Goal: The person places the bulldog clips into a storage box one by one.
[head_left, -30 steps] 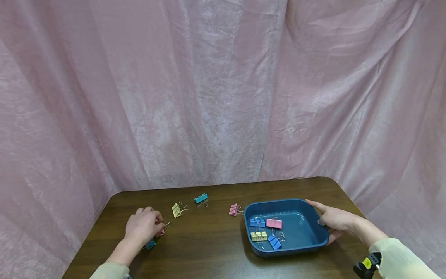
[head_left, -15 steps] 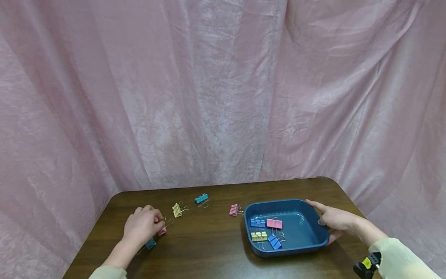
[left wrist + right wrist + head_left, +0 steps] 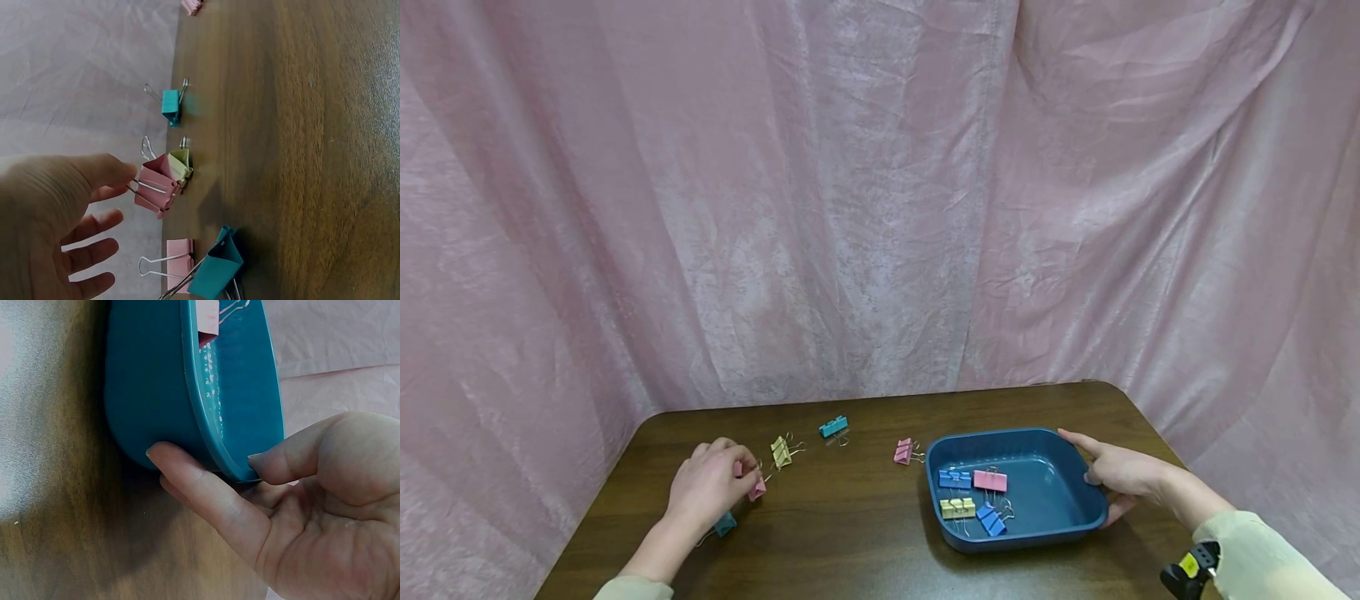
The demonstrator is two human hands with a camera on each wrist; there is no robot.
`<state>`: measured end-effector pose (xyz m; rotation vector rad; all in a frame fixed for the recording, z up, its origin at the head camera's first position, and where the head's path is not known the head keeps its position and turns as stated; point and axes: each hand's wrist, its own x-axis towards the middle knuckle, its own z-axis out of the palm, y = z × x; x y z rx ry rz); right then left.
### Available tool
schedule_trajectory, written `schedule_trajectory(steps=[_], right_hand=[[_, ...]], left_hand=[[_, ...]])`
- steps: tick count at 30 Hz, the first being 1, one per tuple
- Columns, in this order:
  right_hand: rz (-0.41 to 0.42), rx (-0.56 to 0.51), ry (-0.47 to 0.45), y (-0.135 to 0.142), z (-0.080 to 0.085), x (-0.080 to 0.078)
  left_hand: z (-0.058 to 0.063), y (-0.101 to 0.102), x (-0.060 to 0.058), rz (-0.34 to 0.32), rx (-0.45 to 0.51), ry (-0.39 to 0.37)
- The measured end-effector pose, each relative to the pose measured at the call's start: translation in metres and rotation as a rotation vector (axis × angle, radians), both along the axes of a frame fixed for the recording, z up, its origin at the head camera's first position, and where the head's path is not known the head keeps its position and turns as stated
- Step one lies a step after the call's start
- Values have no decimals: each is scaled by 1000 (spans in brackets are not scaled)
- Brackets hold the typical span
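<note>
My left hand (image 3: 710, 487) pinches a pink binder clip (image 3: 155, 186) by its wire handle, thumb against fingertip. The clip appears raised off the table, and its handle end is partly hidden by the fingers. A teal binder clip (image 3: 215, 272) and a second pink binder clip (image 3: 180, 256) lie below that hand in the left wrist view. A yellow binder clip (image 3: 181, 164) shows just behind the held one. My right hand (image 3: 1123, 475) grips the right end of a blue tray (image 3: 150, 375), thumb inside the rim and fingers against the outer wall.
Inside the tray, at its left side, lie two blue clips (image 3: 955, 479), a pink clip (image 3: 990, 481) and a yellow clip (image 3: 957, 508). Another teal clip (image 3: 832, 427) and pink clip (image 3: 903, 452) lie farther back on the brown table (image 3: 842, 533). A pink curtain (image 3: 850, 208) hangs behind.
My left hand has drawn the pink binder clip slightly right and away from the table's near edge. The right hand and the tray have stayed put.
</note>
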<state>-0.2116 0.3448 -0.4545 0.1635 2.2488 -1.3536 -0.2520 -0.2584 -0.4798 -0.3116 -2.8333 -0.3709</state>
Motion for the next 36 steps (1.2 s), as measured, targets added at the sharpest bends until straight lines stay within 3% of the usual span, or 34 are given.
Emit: schedule_trajectory(steps=[10, 36], right_hand=[[-6, -1, 0, -1, 1, 1], [7, 8, 13, 0, -1, -1]], left_hand=[[3, 5, 2, -4, 30, -5], [26, 42, 15, -79, 97, 88]])
